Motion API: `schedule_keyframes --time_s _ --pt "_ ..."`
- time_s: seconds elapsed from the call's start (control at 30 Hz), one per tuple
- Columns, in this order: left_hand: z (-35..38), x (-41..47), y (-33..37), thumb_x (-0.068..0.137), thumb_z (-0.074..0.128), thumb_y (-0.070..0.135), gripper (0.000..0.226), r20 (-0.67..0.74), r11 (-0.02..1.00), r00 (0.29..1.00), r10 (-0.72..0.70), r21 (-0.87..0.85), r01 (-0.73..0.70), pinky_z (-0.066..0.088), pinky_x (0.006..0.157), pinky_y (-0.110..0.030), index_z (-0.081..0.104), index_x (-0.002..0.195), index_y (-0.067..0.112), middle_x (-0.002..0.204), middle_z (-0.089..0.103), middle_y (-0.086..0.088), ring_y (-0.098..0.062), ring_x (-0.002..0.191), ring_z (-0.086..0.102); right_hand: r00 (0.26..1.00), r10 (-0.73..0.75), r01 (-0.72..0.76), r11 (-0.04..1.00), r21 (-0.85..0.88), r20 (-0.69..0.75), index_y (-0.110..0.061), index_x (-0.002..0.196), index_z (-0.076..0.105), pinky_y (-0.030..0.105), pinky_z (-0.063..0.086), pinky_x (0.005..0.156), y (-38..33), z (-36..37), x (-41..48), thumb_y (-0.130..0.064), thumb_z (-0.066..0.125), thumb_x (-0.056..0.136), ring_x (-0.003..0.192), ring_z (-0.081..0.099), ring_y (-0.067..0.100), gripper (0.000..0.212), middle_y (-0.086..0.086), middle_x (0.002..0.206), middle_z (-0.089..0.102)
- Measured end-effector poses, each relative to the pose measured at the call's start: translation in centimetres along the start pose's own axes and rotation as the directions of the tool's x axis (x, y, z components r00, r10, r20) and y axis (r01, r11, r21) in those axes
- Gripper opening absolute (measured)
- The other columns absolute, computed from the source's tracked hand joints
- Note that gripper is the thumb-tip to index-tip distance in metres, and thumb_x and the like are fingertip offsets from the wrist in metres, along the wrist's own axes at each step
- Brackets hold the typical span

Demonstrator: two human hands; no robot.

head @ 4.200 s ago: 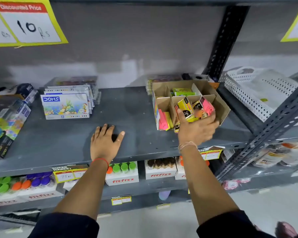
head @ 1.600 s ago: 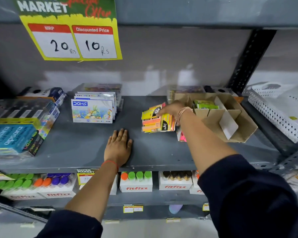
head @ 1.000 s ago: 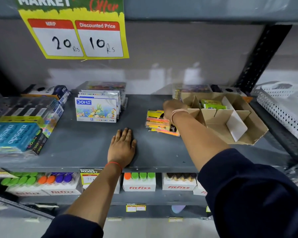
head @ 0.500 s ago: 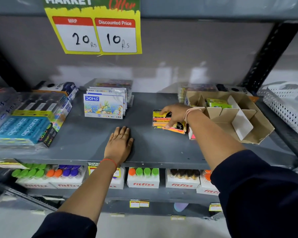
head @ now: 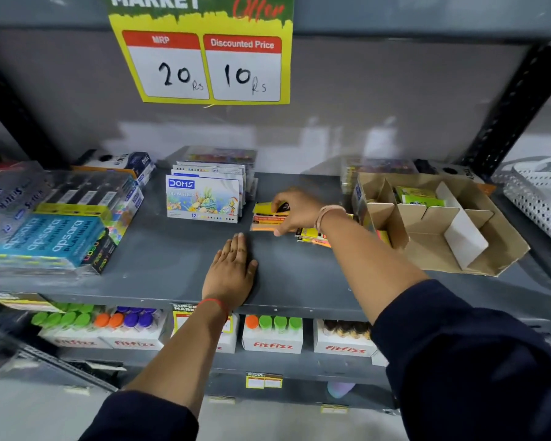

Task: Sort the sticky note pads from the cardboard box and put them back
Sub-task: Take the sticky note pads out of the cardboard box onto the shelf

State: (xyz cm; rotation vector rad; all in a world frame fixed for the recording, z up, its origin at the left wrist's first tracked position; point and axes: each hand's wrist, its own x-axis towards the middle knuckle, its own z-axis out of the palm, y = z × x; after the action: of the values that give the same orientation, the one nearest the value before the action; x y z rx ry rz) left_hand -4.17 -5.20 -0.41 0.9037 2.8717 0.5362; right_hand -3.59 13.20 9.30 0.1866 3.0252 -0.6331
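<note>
A cardboard box (head: 433,249) with dividers lies tilted on the right of the grey shelf (head: 159,268). Green sticky note pads (head: 419,197) sit in its back compartment. My right hand (head: 295,211) grips a small stack of yellow and orange sticky note pads (head: 266,216) on the shelf left of the box. A few more pads (head: 312,237) lie under my right wrist. Pink and yellow pads (head: 384,237) show in the box's near-left compartment. My left hand (head: 231,275) rests flat on the shelf front, fingers together, holding nothing.
DOMS oil pastel boxes (head: 202,197) stand just left of the held pads. Apsara pencil packs (head: 45,237) fill the left side. A white perforated basket (head: 541,192) is at far right. A price sign (head: 204,58) hangs above. Fitfizz bottles (head: 272,332) line the lower shelf.
My right hand has carried pads out of the box and moved left along the shelf, splitting off a stack toward the DOMS boxes. My left hand has stayed flat.
</note>
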Motion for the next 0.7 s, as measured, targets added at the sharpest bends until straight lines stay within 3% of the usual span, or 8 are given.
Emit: schedule_keyframes --time_s 0.27,0.4,0.47,0.6,0.7 --pt "0.1 0.4 0.0 0.097 0.025 0.030 0.057 0.027 0.998 1.000 -0.008 0.065 0.006 0.002 0.119 -0.032 0.005 0.145 0.006 0.158 0.004 -0.010 -0.021 0.146 0.001 0.985 0.024 0.002 0.989 -0.150 0.173 -0.015 0.119 0.057 0.032 0.042 0.092 0.5 3.4 1.1 -0.029 0.077 0.072 0.114 0.053 0.030 0.053 0.012 0.130 0.056" --pt "0.1 0.3 0.0 0.098 0.023 0.031 0.055 0.037 0.996 0.999 -0.015 0.093 0.012 0.002 0.118 -0.032 0.008 0.145 0.009 0.158 0.004 -0.007 -0.019 0.146 0.001 0.997 0.007 -0.002 0.998 -0.069 0.071 -0.021 0.133 0.049 0.033 0.025 0.111 1.5 0.6 0.4 -0.030 0.074 0.075 0.139 0.029 0.027 0.064 0.010 0.152 0.031" --pt "0.1 0.4 0.0 0.098 0.023 0.031 0.054 0.035 0.996 0.999 -0.018 0.093 0.015 0.002 0.119 -0.032 0.008 0.145 0.010 0.158 0.004 -0.006 -0.019 0.146 0.001 0.998 0.048 -0.046 0.998 -0.041 0.047 -0.023 0.136 0.044 0.033 0.026 0.110 3.0 -1.4 -0.3 -0.030 0.075 0.073 0.138 0.031 0.025 0.071 0.008 0.150 0.034" --pt "0.0 0.3 0.0 0.098 0.023 0.032 0.054 0.033 0.997 0.999 -0.013 0.080 0.011 0.003 0.118 -0.031 0.008 0.145 0.010 0.158 0.005 -0.006 -0.018 0.146 0.002 0.957 0.201 -0.156 0.964 -0.213 0.211 -0.020 0.138 0.038 0.030 0.037 0.100 4.8 -2.7 -2.5 -0.027 0.083 0.064 0.128 0.043 0.028 0.086 0.008 0.143 0.044" --pt "0.0 0.3 0.1 0.098 0.024 0.031 0.054 0.032 0.997 0.999 -0.010 0.080 0.007 0.004 0.119 -0.032 0.010 0.145 0.009 0.158 0.007 -0.007 -0.019 0.146 0.004 0.971 0.190 -0.164 0.972 -0.170 0.147 -0.021 0.134 0.043 0.029 0.040 0.094 5.5 -1.9 -3.4 -0.025 0.082 0.064 0.124 0.047 0.030 0.080 0.010 0.139 0.049"
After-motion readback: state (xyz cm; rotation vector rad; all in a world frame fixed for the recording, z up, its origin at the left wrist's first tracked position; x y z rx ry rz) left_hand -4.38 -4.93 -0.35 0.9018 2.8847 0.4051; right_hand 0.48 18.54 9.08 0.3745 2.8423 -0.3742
